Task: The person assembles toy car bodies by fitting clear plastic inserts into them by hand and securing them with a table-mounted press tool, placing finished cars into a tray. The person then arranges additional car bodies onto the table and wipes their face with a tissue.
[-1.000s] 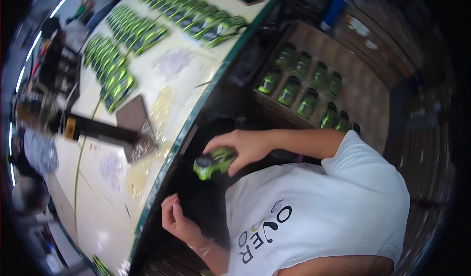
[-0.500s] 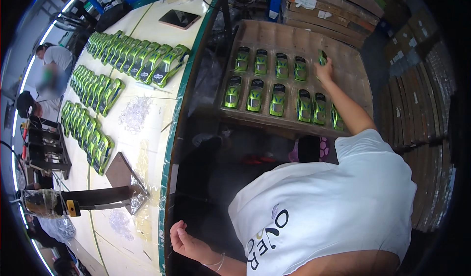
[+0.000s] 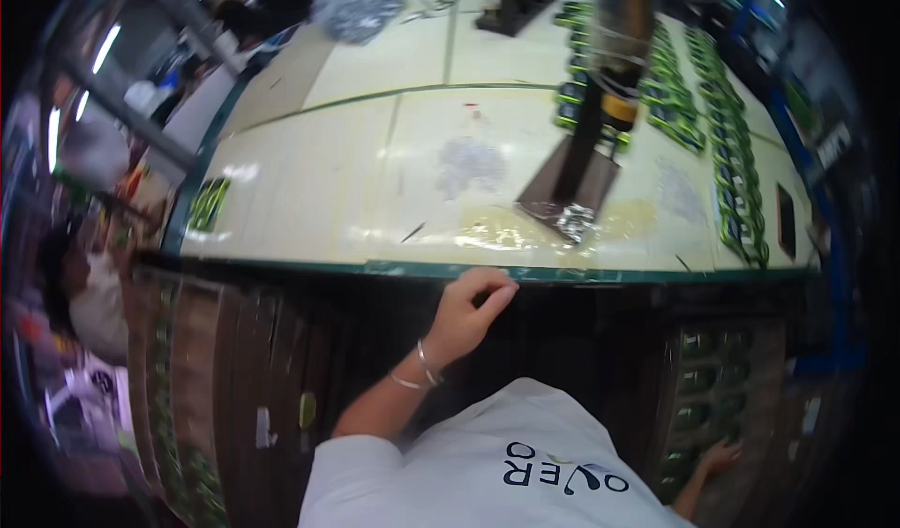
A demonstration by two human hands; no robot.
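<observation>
My left hand (image 3: 469, 314) hovers at the table's front edge. Its fingers curl toward the thumb in a loose pinch, with nothing visible in them. My right hand (image 3: 720, 456) is low at the right, over a brown tray (image 3: 764, 434). It is small and blurred there, so its fingers and anything in them cannot be made out. Two columns of green-and-black toy car bodies (image 3: 698, 379) sit in that tray, beside and beyond my right hand.
Long rows of green car bodies (image 3: 736, 176) lie on the white table (image 3: 347, 172)'s right side. A press-like fixture on a brown plate (image 3: 539, 190) stands mid-right. A phone (image 3: 786, 220) is near the right edge. Stacked trays (image 3: 239, 359) stand lower left, near another person (image 3: 98, 294).
My view has swung left from the tray to the table. My right hand, earlier holding a green car body at the tray's far side, is now nearer the tray's front. My left hand stays loosely curled.
</observation>
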